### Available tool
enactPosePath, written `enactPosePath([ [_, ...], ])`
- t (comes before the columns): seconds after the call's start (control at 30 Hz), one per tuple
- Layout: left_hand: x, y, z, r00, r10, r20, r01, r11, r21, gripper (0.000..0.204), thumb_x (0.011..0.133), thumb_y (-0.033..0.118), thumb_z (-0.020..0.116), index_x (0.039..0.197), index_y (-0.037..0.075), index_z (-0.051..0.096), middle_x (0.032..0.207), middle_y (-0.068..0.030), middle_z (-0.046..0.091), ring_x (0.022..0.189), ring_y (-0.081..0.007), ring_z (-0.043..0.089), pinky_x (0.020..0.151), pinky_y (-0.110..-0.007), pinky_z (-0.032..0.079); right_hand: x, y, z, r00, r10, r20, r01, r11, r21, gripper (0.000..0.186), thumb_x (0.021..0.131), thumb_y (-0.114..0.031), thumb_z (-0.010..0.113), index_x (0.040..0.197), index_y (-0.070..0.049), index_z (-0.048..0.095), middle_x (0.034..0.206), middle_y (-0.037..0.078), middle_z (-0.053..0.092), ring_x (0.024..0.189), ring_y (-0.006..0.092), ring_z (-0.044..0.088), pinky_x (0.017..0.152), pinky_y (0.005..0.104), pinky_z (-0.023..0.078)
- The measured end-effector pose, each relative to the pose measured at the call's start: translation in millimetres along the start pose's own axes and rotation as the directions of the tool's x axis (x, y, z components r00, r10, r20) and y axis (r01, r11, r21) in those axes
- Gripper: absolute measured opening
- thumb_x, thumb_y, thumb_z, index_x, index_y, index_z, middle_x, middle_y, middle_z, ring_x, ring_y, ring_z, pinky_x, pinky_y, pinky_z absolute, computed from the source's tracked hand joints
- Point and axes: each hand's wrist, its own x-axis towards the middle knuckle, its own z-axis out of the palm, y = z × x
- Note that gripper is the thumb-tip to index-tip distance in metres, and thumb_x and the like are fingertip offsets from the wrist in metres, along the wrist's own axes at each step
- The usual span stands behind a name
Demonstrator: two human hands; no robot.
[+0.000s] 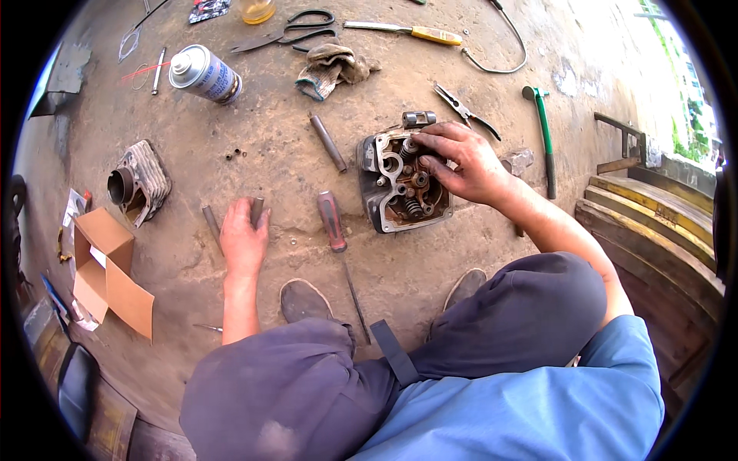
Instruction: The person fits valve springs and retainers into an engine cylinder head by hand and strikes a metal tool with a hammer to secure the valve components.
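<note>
An engine cylinder head [397, 211] lies on the ground before me, its rusty brown inside with valve springs facing up. My right hand [469, 165] reaches over its upper right side, fingers bent at the upper valve spring and thumb inside the rim. At the left, my left hand [244, 238] is low to the ground, with a short metal rod [257, 207] between thumb and fingers. A second rod [211, 224] lies just left of that hand. Between the hands are a red-and-grey screwdriver [331, 219] and another metal rod [327, 142]. A small metal cylinder [419, 118] touches the head's top edge.
A finned engine cylinder [150, 184] and open cardboard box [127, 288] are at left. Beyond lie a spray can [207, 74], scissors [307, 32], a dirty glove [338, 69] and a yellow-handled tool [434, 35]. Pliers [461, 106] and a green hammer [543, 134] lie right, near wooden planks [653, 230].
</note>
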Motion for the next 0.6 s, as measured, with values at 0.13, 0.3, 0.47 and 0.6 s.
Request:
enactPosePath([
  [0.13, -2, -4, -2, 1.000, -0.006, 0.011, 0.006, 1.000, 0.008, 0.028, 0.087, 0.016, 0.082, 0.108, 0.005, 0.066, 0.103, -0.0153, 0.068, 0.097, -0.0381, 0.067, 0.084, -0.046, 0.054, -6, -3, 3, 0.999, 0.003, -0.042, -0.006, 0.998, -0.058, 0.038, 0.091, -0.015, 0.074, 0.128, -0.005, 0.071, 0.123, 0.014, 0.070, 0.112, 0.0349, 0.067, 0.096, 0.0444, 0.055],
  [0.3, -2, -7, -1, 0.999, -0.028, 0.037, 0.027, 0.999, 0.031, 0.029, 0.087, 0.016, 0.081, 0.110, 0.006, 0.066, 0.105, -0.0156, 0.068, 0.099, -0.0382, 0.067, 0.084, -0.046, 0.054, -6, -7, 3, 0.996, -0.083, 0.030, 0.087, 0.981, -0.175, 0.038, 0.090, -0.013, 0.073, 0.127, -0.006, 0.071, 0.124, 0.013, 0.069, 0.111, 0.0329, 0.066, 0.097, 0.0426, 0.055],
  [0.47, -2, -6, 1, 1.000, 0.015, 0.001, -0.015, 1.000, 0.025, 0.029, 0.087, 0.016, 0.081, 0.110, 0.006, 0.066, 0.105, -0.0149, 0.068, 0.099, -0.0375, 0.067, 0.084, -0.046, 0.054, 5, -9, 1, 0.989, -0.142, 0.040, 0.147, 0.968, -0.204, 0.033, 0.088, -0.012, 0.074, 0.120, -0.004, 0.072, 0.117, 0.012, 0.069, 0.109, 0.0321, 0.065, 0.094, 0.0427, 0.055],
  [0.6, -4, -7, -1, 0.998, -0.042, 0.035, 0.041, 0.999, 0.029, 0.029, 0.087, 0.016, 0.081, 0.111, 0.006, 0.066, 0.106, -0.0145, 0.068, 0.100, -0.0369, 0.067, 0.085, -0.046, 0.054, 7, -15, 0, 0.968, -0.226, 0.113, 0.250, 0.912, -0.324, 0.036, 0.083, -0.011, 0.069, 0.117, 0.001, 0.071, 0.113, 0.012, 0.068, 0.105, 0.0305, 0.065, 0.094, 0.0415, 0.055],
])
